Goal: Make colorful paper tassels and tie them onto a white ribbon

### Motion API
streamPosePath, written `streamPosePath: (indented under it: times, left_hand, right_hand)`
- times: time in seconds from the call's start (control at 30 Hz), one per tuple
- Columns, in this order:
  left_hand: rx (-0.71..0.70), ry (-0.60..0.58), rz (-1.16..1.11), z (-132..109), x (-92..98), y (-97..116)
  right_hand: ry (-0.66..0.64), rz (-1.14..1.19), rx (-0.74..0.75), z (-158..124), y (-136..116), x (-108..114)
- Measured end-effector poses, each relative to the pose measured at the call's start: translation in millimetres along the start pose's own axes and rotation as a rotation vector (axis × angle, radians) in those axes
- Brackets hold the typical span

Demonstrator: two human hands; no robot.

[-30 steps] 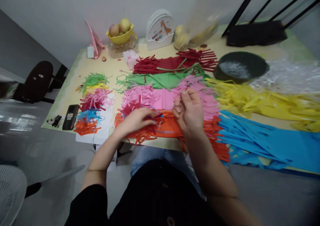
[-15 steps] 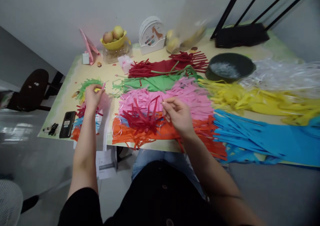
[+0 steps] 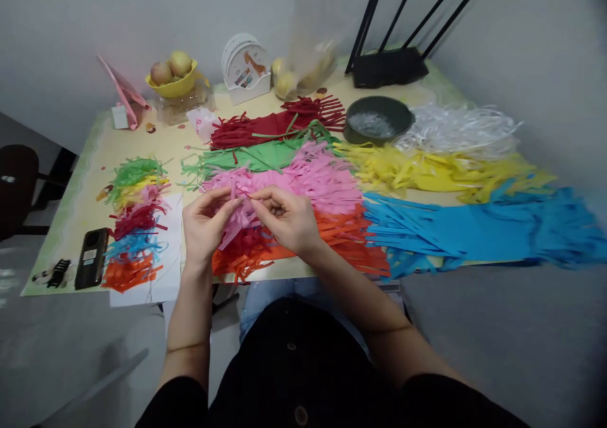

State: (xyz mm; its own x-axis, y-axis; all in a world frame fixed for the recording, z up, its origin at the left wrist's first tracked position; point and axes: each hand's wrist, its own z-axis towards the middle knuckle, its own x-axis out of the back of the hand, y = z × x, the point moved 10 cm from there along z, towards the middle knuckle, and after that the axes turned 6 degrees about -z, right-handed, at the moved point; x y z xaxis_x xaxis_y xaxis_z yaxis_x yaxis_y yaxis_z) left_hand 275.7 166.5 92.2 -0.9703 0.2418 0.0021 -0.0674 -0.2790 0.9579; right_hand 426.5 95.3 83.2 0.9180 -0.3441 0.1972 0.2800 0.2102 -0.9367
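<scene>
My left hand (image 3: 207, 223) is closed in a pinch on a pink strip (image 3: 234, 189), which stands up between thumb and forefinger. My right hand (image 3: 287, 220) sits close beside it, fingers pinched on a thin red strand (image 3: 244, 193) that reaches toward the pink strip. Whether strand and strip touch is unclear. Beneath the hands lie fringed pink cloth (image 3: 327, 175), fringed orange cloth (image 3: 341, 226) and a partly hidden dark red bunch of strips (image 3: 251, 241). Bundles of cut strips (image 3: 137, 226) in several colours rest on white paper (image 3: 171, 251) to the left.
Fringed green (image 3: 263, 157), dark red (image 3: 270, 124), yellow (image 3: 427, 169) and blue cloths (image 3: 493, 229) cover the table. A dark bowl (image 3: 379, 119), white plastic strands (image 3: 459, 131), a router (image 3: 389, 66) and a yellow fruit bowl (image 3: 173, 86) stand behind. A phone (image 3: 91, 258) lies front left.
My left hand has moved right from the cut bundles, carrying the pink strip. My right hand has shifted left, and the two hands are now close together. The camera view has turned slightly right.
</scene>
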Motion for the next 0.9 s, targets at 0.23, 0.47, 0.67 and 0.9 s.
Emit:
streamPosePath:
  times: [0.23, 0.47, 0.67, 0.9]
  left_hand:
    - [-0.021, 0.030, 0.085, -6.4, 1.5, 1.2]
    - [-0.021, 0.041, 0.046, -8.2, 1.8, -2.7]
    - [-0.204, -0.028, 0.291, -14.6, -7.3, 16.0]
    - [-0.511, -0.292, 0.708, -35.3, -38.1, 37.2]
  right_hand:
    - [-0.019, 0.055, -0.009, -1.2, 2.8, 2.3]
    - [-0.037, 0.053, -0.072, -1.9, 8.5, -0.2]
    - [-0.094, 0.148, -0.124, -0.3, 13.9, -4.9]
    - [-0.322, 0.389, -0.274, 0.5, 37.9, -24.1]
